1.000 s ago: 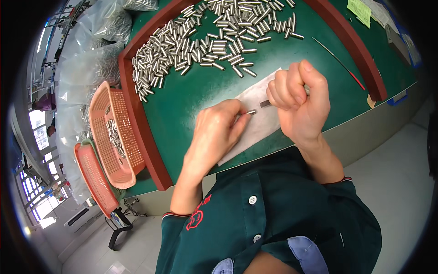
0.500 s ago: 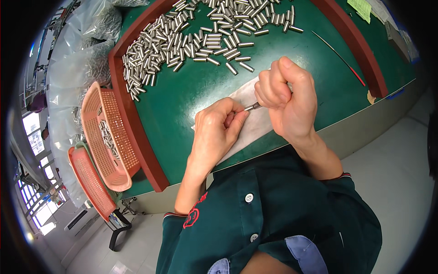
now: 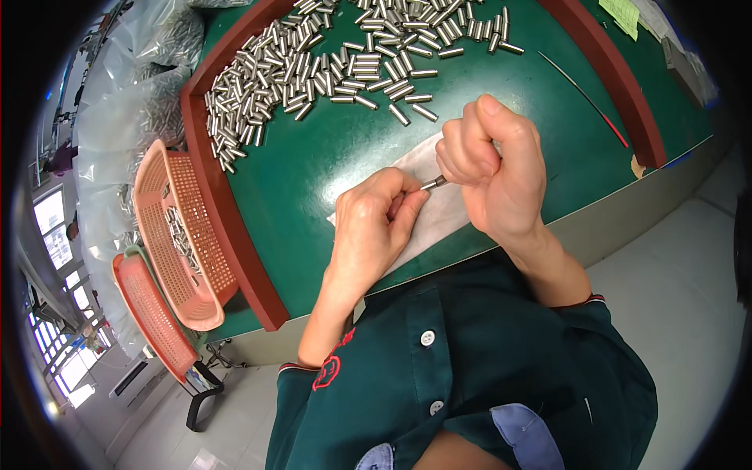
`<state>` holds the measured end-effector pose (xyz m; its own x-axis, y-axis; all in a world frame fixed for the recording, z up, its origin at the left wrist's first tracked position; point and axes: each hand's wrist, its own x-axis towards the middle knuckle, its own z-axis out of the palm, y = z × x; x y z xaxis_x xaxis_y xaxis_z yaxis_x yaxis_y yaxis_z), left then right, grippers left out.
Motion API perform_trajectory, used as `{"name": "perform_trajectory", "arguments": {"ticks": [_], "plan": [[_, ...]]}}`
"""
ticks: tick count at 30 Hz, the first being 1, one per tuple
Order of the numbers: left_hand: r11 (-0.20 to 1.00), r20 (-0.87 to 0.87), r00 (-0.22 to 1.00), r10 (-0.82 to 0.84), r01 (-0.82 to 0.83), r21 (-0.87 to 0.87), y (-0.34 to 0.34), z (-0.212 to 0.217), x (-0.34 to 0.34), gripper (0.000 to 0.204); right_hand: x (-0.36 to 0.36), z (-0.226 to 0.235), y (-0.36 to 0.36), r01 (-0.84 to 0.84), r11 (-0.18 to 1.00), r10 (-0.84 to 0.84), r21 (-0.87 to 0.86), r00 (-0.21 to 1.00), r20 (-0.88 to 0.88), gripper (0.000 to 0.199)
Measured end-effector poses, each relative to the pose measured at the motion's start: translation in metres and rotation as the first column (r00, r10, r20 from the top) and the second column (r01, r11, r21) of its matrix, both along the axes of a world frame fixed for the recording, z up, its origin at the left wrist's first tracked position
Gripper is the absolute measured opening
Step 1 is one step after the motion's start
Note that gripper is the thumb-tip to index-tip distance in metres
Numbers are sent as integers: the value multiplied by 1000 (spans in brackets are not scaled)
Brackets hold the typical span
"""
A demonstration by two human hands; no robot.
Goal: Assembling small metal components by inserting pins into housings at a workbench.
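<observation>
My left hand (image 3: pixel 364 223) is closed, thumb and forefinger pinching one end of a small silvery metal piece (image 3: pixel 432 184). Its other end looks darker and runs into the fist of my right hand (image 3: pixel 505 168). What the right fingers wrap round is mostly hidden, so I cannot tell whether it is one part or two meeting end to end. Both hands are just above a whitish cloth (image 3: pixel 431 222) on the green tabletop (image 3: pixel 290 235). Beyond them lies a big heap of short, shiny metal cylinders (image 3: pixel 364 66), a few of them loose at its near edge.
Dark red wooden rails (image 3: pixel 235 235) border the work surface. At right lies a thin rod with a red handle (image 3: pixel 615 131). Two pink perforated baskets (image 3: pixel 207 313) stand at left, one holding metal pieces. Clear plastic bags (image 3: pixel 117 149) of metal parts line the far left.
Both hands keep nearly the same pose and hold. The whole view has shifted slightly, with the baskets and left rail a little farther left.
</observation>
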<state>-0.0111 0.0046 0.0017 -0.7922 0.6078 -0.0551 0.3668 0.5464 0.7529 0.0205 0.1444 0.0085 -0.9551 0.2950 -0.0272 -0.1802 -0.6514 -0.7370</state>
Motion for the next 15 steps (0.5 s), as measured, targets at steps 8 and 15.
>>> {"name": "perform_trajectory", "arguments": {"ticks": [8, 15], "plan": [[998, -15, 1000, -7, 8, 61, -2, -7, 0, 9, 0, -2, -6, 40, 995, -40, 92, 999, -2, 41], [997, -39, 999, -24, 27, 73, -1, -5, -2, 8, 2, 2, -16, 15, 985, -8, 172, 999, -45, 39]]}}
